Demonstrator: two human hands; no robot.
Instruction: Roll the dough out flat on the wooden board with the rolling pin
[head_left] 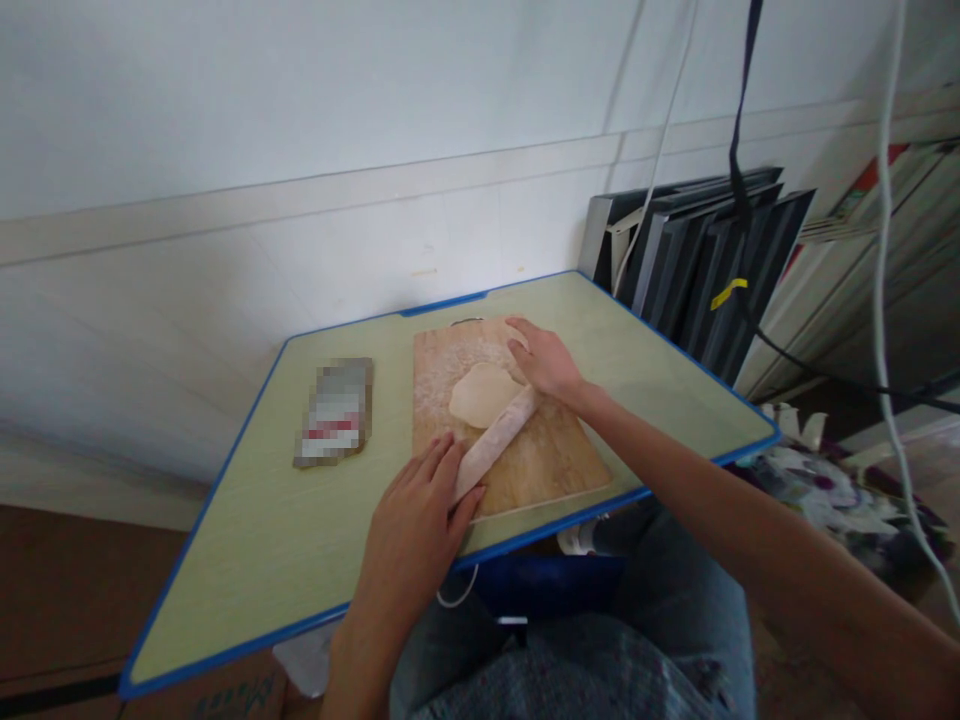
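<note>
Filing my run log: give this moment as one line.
left hand: at rolling pin's near end; right hand: at its far end; dough: flat, on wooden board

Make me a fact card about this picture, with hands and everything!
Left hand: on the rolling pin's near end
Right hand: by its far end, fingers spread
Dough: flat, roundish
Under dough: floury wooden board
Table: green top, blue edge
Left of board: packet, blurred out
</note>
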